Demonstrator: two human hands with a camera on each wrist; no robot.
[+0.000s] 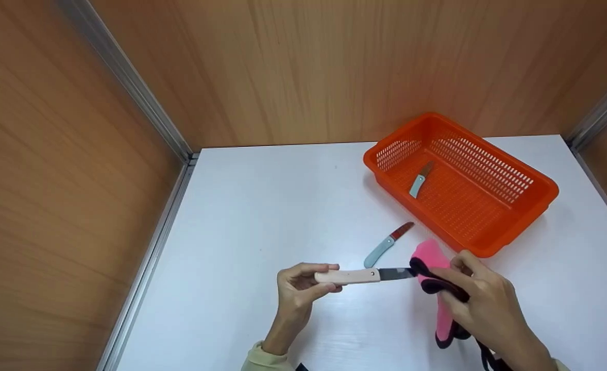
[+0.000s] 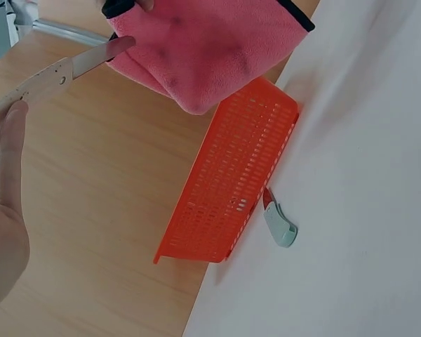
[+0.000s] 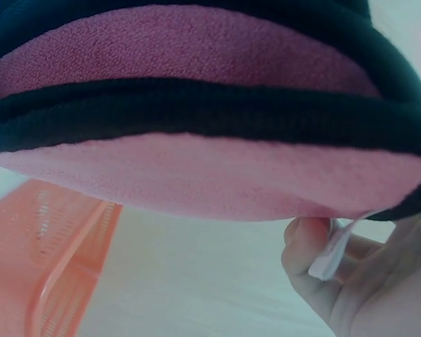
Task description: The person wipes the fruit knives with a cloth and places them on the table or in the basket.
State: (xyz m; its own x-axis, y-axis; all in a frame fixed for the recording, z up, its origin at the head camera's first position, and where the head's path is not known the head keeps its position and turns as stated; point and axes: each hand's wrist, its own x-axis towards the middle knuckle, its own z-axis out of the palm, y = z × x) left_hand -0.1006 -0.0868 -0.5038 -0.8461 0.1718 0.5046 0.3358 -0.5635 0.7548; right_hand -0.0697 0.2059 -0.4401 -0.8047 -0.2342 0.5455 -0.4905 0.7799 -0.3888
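My left hand [image 1: 296,291] grips the pale cream handle of a folding knife [image 1: 347,276], its blade extended and pointing right. In my right hand [image 1: 489,299] is a pink cloth [image 1: 430,252] with black edging, pinched between thumb and fingers. The tip of the blade meets the cloth's black edge and is partly hidden there. The left wrist view shows the knife [image 2: 45,83] with its tip overlapping the hanging cloth [image 2: 210,56]. In the right wrist view the folded cloth [image 3: 196,172] fills the upper part.
An orange perforated basket [image 1: 515,226] stands at the back right of the white table [image 1: 231,221]. Inside it lies a light-blue-handled knife [image 1: 418,184] with a brownish blade. Another light-blue-handled knife [image 1: 381,251], red-bladed, lies on the table before the basket. Wooden panels [image 1: 308,72] enclose the table.
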